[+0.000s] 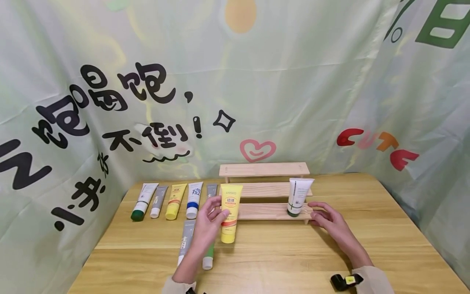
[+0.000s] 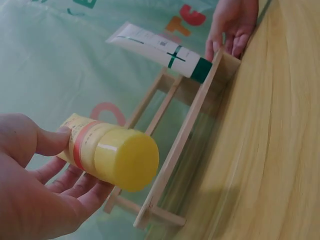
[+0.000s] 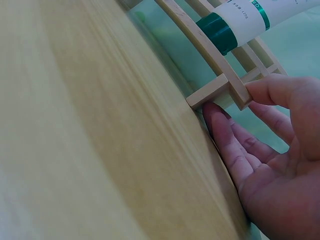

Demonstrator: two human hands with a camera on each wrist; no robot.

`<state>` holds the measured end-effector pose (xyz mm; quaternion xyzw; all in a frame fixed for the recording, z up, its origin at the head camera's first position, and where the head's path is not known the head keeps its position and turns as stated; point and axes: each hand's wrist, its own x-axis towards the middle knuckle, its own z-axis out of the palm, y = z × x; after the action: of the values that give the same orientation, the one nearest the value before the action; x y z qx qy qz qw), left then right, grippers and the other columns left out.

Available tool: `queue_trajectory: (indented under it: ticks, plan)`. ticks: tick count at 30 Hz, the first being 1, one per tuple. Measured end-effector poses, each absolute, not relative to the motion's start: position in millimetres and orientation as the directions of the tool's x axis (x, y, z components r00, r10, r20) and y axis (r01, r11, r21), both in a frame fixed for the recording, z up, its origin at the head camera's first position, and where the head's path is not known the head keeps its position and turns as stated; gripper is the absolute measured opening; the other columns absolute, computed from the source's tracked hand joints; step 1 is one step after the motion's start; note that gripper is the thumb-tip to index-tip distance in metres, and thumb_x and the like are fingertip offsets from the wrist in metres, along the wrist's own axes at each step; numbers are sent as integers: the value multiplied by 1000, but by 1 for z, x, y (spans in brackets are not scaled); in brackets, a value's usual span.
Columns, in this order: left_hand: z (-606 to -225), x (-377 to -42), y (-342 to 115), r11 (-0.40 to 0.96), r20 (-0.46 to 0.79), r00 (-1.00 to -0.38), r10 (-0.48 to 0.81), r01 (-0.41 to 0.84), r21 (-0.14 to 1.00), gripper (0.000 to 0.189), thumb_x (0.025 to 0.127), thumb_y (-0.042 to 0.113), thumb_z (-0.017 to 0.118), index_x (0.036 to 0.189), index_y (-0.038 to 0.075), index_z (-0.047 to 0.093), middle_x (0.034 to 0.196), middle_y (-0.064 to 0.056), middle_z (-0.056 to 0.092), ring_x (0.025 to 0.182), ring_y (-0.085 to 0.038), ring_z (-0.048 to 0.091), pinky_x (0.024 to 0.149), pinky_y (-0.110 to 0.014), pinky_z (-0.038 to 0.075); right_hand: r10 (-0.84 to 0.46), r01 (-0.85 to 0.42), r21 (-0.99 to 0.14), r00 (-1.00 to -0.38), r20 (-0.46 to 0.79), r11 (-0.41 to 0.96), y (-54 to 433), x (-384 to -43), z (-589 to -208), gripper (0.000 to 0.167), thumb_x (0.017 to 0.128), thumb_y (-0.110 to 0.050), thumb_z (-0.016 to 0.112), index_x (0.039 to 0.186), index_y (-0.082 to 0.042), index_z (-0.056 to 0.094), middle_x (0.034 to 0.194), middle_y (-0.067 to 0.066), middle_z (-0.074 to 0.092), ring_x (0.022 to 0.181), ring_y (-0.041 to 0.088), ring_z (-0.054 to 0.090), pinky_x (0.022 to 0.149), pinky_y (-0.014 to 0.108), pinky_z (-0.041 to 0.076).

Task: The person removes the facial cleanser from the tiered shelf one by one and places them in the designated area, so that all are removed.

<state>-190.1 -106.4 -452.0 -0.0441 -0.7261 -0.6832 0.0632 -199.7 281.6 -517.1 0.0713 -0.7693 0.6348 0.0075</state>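
My left hand (image 1: pixel 210 224) grips a yellow squeeze tube (image 1: pixel 230 228) between thumb and fingers. The tube is upright with its cap down, in front of the left part of a three-step wooden rack (image 1: pixel 264 211). In the left wrist view the yellow cap (image 2: pixel 132 157) faces the camera. A white tube (image 1: pixel 299 194) with a green cap stands cap-down on the rack's lowest step, near its right end. At that end my right hand (image 1: pixel 332 222) holds the step's corner; in the right wrist view its fingertips (image 3: pixel 215 117) touch the wood by the leg.
Left of the rack several tubes lie on the wooden table (image 1: pixel 279 261): white-and-green (image 1: pixel 145 200), small grey (image 1: pixel 158 201), yellow (image 1: pixel 176 201), and white-and-blue (image 1: pixel 194 199). A grey tube (image 1: pixel 186 234) and a green one (image 1: pixel 210 251) lie partly behind the left arm. A printed curtain (image 1: pixel 286 102) hangs behind.
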Motion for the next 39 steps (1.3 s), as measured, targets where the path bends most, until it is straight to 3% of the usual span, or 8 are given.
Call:
queue_trajectory:
  ticks: [12,15,20,25,33,39]
  plan:
    - [-448,-180,-139,116,54,-997,-46,48,992,52,100,6,67,148,16,51,140,-17,58,122,-37,61,99,-41,53,-97,-121,-977,-990,105,177,280,-199,-517,45,107,-19,57,141,8,48,139,31,50,106,3,65,87,28,59]
    - [-447,-179,-150,139,62,-997,-50,55,989,53,100,5,66,149,16,49,141,-18,57,124,-39,59,97,-38,53,-100,-121,-977,-989,104,176,280,-199,-517,44,107,-19,57,142,8,49,140,30,49,107,3,64,87,28,58]
    - [-445,-179,-167,156,39,-997,-64,29,987,58,99,1,65,151,20,47,137,-18,58,115,-35,64,88,-28,55,-98,-117,-977,-990,101,178,280,-199,-517,45,107,-20,57,142,6,49,141,30,48,107,3,64,88,28,58]
    - [-444,-178,-183,165,-4,-999,-49,-12,986,63,101,7,65,154,30,41,140,-16,54,115,-32,62,88,-32,55,-85,-105,-979,-992,91,177,280,-198,-517,44,107,-19,58,141,8,49,141,31,49,106,3,64,87,28,58]
    - [-447,-176,-205,243,0,-999,-34,-8,970,63,101,11,65,156,27,41,149,-18,46,126,-37,54,90,-32,54,-88,-99,-979,-993,85,180,278,-198,-516,45,107,-21,58,142,5,49,138,31,52,107,5,64,88,27,58]
    - [-452,-177,-215,294,-9,-999,-34,-19,956,63,100,10,66,156,24,41,146,-21,47,122,-36,57,89,-28,55,-82,-96,-979,-993,82,180,280,-198,-516,45,107,-21,58,142,5,49,141,31,50,107,4,64,88,27,58]
